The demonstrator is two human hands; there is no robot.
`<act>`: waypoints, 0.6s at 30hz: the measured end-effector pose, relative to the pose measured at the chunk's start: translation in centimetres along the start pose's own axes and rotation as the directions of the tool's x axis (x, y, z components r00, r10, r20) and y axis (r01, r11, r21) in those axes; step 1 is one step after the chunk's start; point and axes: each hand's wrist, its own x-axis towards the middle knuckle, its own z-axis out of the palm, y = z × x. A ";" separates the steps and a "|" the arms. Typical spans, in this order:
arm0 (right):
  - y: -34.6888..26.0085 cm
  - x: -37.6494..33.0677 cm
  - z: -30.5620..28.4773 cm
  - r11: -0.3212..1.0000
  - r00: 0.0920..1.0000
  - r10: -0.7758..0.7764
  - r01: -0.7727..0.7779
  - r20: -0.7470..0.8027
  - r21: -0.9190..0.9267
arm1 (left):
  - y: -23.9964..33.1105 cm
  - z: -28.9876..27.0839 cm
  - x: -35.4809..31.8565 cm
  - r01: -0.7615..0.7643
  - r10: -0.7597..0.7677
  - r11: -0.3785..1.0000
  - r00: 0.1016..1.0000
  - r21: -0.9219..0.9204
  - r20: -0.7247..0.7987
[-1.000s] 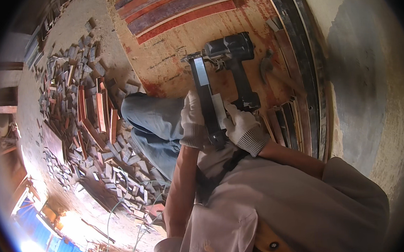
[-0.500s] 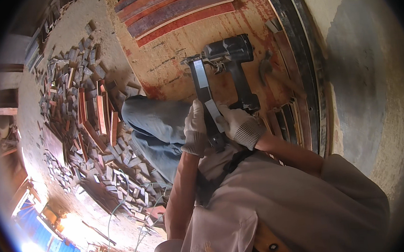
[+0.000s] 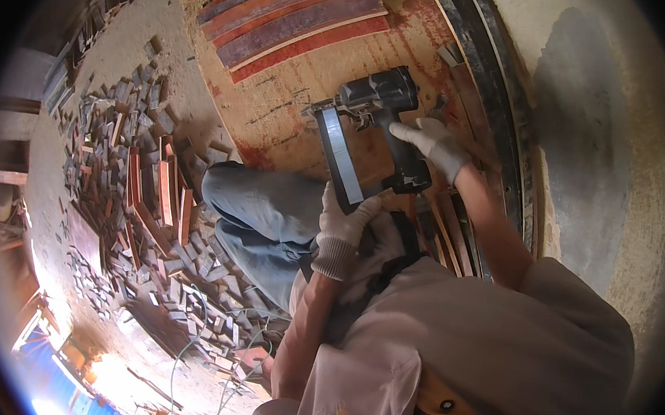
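A dark grey nail gun with a long silver magazine hangs over a round plywood panel. My left hand, in a white work glove, grips the lower end of the magazine. My right hand, also gloved, lies on the gun's black handle with its fingers curling round it. My bent knee in blue jeans is just left of the tool.
Curved red wooden strips lie at the top of the panel. A dark curved rim runs along its right side, with bare concrete floor beyond. A heap of small wood offcuts covers the ground at left. A green cable trails below.
The right hand has moved up from beside the left hand to the gun's handle. The nail gun has shifted slightly up and right.
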 end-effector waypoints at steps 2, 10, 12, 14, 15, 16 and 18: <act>0.1 2.9 0.0 0.764 0.859 0.215 -0.444 0.465 0.468 | 0.7 -0.5 -1.9 -0.018 0.030 0.986 0.997 -0.168 0.069; 2.7 3.9 4.1 0.473 0.863 0.093 -0.478 0.497 0.740 | 0.0 -0.7 -4.8 -0.386 0.347 0.922 0.834 -0.005 -0.430; 2.2 3.1 3.1 0.389 0.863 0.101 -0.493 0.496 0.778 | -0.3 -1.6 -3.7 -0.415 0.402 0.909 0.842 0.044 -0.359; 1.5 2.2 1.6 0.333 0.859 0.081 -0.502 0.506 0.798 | -0.4 -2.2 -3.4 -0.530 0.563 0.826 0.783 0.190 -0.263; 1.0 1.9 0.5 0.335 0.855 0.050 -0.502 0.517 0.797 | -0.4 -2.4 -3.4 -0.629 0.679 0.731 0.709 0.264 -0.190; 0.6 1.5 -0.6 0.338 0.846 0.021 -0.507 0.532 0.793 | -0.1 -2.3 -3.5 -0.665 0.705 0.708 0.686 0.238 -0.179; -0.5 1.1 -1.9 0.387 0.880 -0.001 -0.437 0.475 0.812 | 0.7 -1.8 -3.8 -0.744 0.771 0.636 0.619 0.203 -0.149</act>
